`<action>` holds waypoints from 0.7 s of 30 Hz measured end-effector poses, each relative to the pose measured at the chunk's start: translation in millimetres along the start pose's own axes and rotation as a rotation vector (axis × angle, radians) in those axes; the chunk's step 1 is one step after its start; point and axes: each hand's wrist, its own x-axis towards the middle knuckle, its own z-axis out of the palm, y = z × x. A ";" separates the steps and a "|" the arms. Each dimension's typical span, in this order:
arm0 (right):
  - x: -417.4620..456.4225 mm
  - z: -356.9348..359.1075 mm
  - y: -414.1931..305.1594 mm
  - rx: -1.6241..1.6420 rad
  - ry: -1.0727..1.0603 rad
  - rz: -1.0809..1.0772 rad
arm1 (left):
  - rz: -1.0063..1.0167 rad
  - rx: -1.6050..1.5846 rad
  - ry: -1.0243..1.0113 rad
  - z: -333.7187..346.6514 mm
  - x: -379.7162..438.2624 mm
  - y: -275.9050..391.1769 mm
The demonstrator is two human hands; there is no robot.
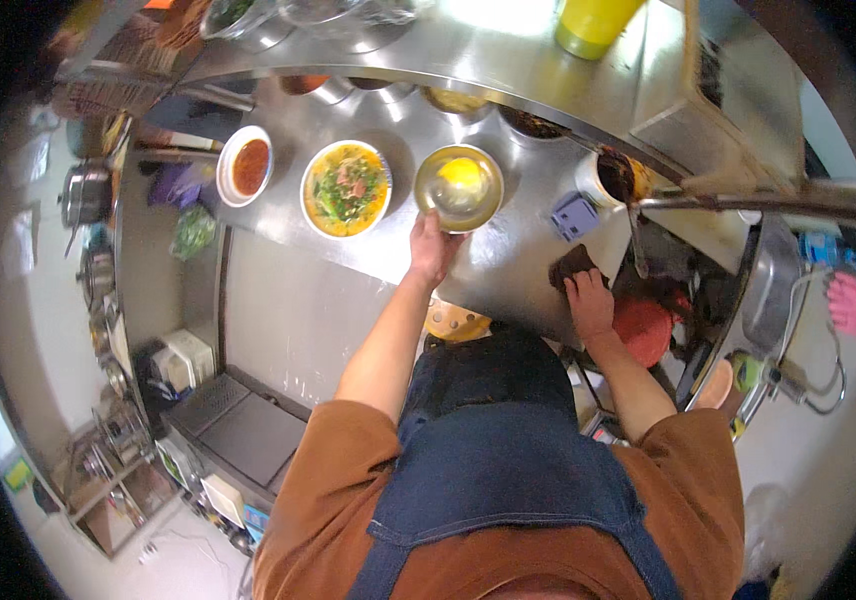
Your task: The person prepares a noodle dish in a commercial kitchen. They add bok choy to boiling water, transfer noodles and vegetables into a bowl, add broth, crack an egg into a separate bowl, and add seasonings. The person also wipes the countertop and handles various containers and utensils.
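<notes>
My left hand [437, 251] grips the near rim of a round metal bowl [431, 184] over the steel counter [503, 259]. Bright yellow shows inside that bowl; whether it is food or a reflection I cannot tell. To its left stands a white-rimmed bowl of soup [345, 189] topped with chopped greens and pinkish pieces. Farther left is a white bowl of red-brown sauce [251, 166]. My right hand [590, 304] presses its fingers on a dark folded cloth [574, 264] near the counter's front right edge. A small purple-grey item [575, 217] lies just beyond the cloth.
A steel shelf [428, 52] overhangs the back of the counter, partly covering several sunken containers. On it stands a yellow-green container [594, 30]. A white tub with dark contents [599, 180] sits at the right, near a horizontal metal bar [743, 202]. Below is a red stool or tub [642, 330].
</notes>
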 end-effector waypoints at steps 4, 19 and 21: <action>43.3 11.2 -33.8 -0.148 -0.097 0.009 | 0.025 0.016 0.021 13.0 19.5 7.1; 19.5 -28.5 -166.0 0.027 -0.294 -0.065 | 0.105 0.786 -0.330 -36.3 -108.9 25.2; 21.4 -89.4 -186.2 0.135 -0.218 -0.204 | 0.155 1.114 -0.491 -64.5 -138.2 35.1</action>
